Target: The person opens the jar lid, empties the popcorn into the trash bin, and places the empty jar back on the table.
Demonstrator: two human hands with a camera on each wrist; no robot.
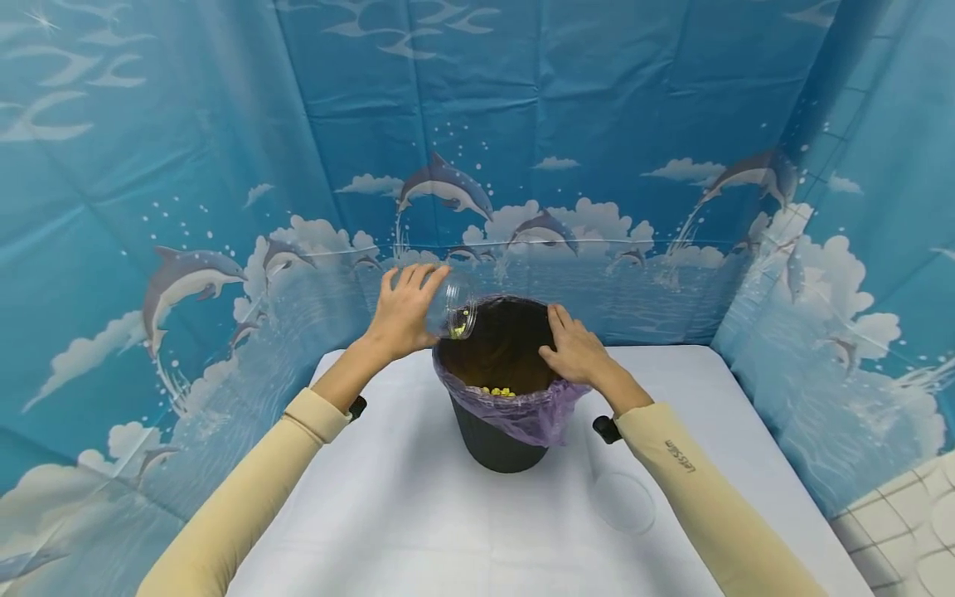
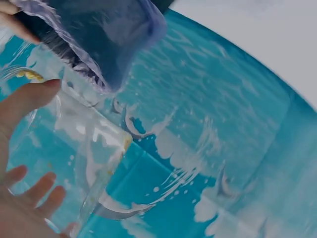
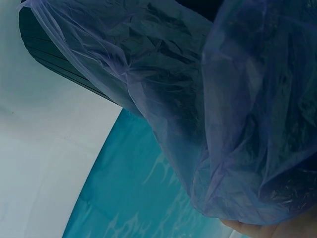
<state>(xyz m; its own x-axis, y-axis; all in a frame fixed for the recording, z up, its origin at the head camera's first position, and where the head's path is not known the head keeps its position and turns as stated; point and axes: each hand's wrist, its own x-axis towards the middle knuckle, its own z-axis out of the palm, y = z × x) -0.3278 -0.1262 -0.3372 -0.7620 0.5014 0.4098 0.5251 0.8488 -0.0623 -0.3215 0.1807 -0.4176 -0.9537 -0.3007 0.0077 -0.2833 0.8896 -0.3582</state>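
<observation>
My left hand (image 1: 406,311) grips a clear plastic jar (image 1: 442,308), tipped on its side with its mouth over the left rim of a dark trash bin (image 1: 496,435). Small yellow pieces (image 1: 460,323) lie inside the jar near its mouth; in the left wrist view a few yellow pieces (image 2: 29,75) show at the mouth too. A purple plastic bag (image 1: 522,414) lines the bin and folds over its rim. More yellow pieces (image 1: 497,391) show at the bin's near inner side. On the right, my right hand (image 1: 578,348) holds the bin's rim over the bag.
A clear round lid (image 1: 622,502) lies on the white table (image 1: 373,506), right of the bin and beside the right forearm. Blue dolphin-print curtains (image 1: 597,124) hang behind the table and along both sides.
</observation>
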